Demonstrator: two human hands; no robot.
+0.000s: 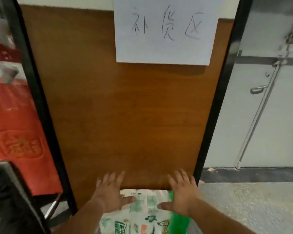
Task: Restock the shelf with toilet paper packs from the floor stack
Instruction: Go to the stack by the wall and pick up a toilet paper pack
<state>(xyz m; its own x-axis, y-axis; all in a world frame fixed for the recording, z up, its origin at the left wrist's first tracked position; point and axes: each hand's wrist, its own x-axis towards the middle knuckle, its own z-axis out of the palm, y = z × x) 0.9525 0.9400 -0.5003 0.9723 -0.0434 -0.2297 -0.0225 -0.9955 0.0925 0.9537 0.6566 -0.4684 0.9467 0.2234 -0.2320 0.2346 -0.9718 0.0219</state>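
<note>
Reaching down for toilet paper pack (142, 210), below shelf (122, 115).
Left hand (108, 191), right hand (183, 193) flanking pack, spread open, holding nothing, readying two-sided lift.

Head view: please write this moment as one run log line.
left hand open over pack | right hand open over pack | toilet paper pack below shelf board | not gripped

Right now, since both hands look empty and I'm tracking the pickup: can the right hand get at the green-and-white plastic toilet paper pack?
Probably yes: the right hand hovers open over the green-and-white plastic toilet paper pack, nothing between them.
</note>
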